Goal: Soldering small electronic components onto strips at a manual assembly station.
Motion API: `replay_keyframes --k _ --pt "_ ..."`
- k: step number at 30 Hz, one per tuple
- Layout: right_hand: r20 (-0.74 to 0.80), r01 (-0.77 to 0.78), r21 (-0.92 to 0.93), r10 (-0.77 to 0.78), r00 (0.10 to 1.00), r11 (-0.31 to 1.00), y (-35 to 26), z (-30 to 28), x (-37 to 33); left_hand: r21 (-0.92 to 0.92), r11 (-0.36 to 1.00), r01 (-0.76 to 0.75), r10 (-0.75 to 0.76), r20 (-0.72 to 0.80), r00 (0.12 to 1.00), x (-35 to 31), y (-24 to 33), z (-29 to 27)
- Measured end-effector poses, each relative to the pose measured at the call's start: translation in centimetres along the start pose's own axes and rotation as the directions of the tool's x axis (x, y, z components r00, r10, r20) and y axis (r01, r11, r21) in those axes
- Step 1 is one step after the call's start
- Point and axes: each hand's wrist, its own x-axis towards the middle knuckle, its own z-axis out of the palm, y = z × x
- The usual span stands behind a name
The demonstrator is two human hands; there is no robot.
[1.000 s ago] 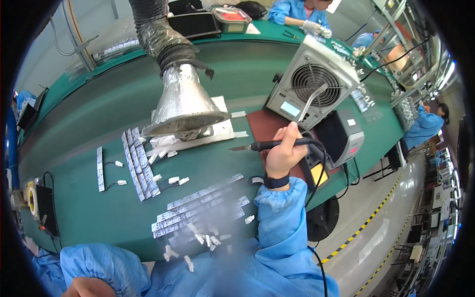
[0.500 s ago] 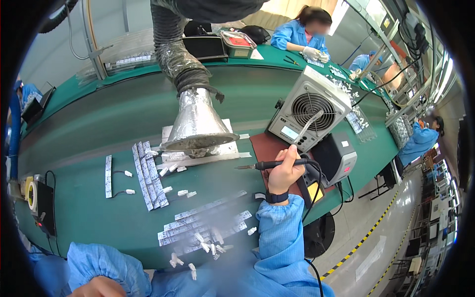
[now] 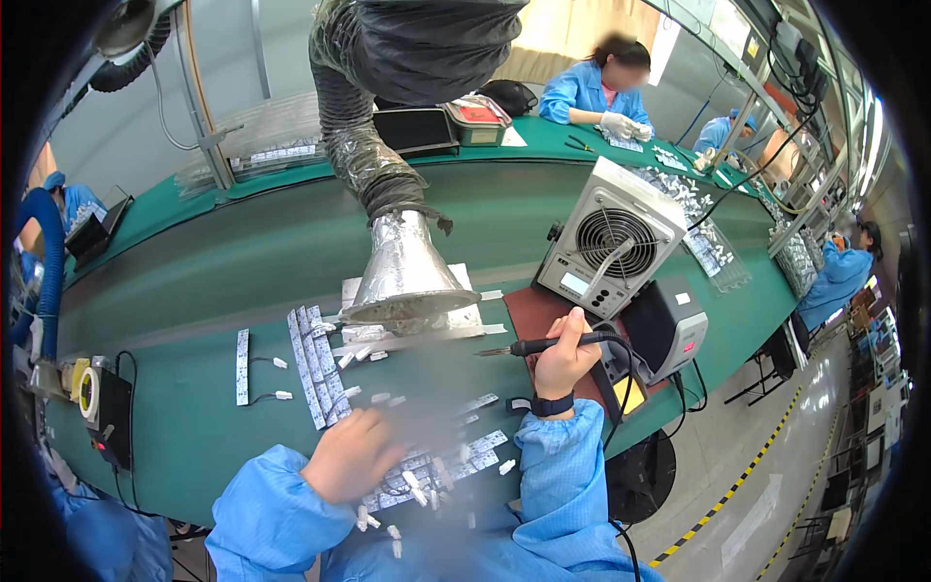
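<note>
My right hand is closed around the handle of a soldering iron. The iron lies nearly level, its bare tip pointing left above the green mat. Over the near group of circuit board strips hovers my left hand, thumb and fingers apart; a smeared patch in the picture partly hides its fingertips, and nothing shows in them. Small white connectors lie on and around those strips. Farther left, several strips lie side by side in a slanted stack, and a single strip with two wired connectors rests apart.
A silver fume extraction hood hangs above a white board. At the right stand a fan unit and a soldering station with its cable. A black device stands far left. Co-workers in blue sit beyond the bench.
My left hand has come up from the lower left edge and over the near strips. My right hand keeps hold of the soldering iron. The whole view has shifted slightly.
</note>
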Motion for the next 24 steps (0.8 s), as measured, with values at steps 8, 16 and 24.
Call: replay_keyframes --k 8,16,24 --pt "-0.069 0.014 0.013 -0.013 0.998 1.0 -0.1 0.0 0.3 -0.303 0.95 0.073 -0.036 0.128 0.991 1.9 -1.7 -0.1" --pt "-0.176 0.007 0.109 0.012 0.984 0.994 -2.8 1.0 0.4 -0.673 0.543 0.503 -0.447 0.275 0.851 1.5 -2.5 -0.7" --pt "0.008 0.144 0.179 -0.148 0.989 0.973 -3.4 1.3 -2.0 -0.567 0.8 0.198 -0.287 -0.071 0.955 1.0 -3.3 2.0"
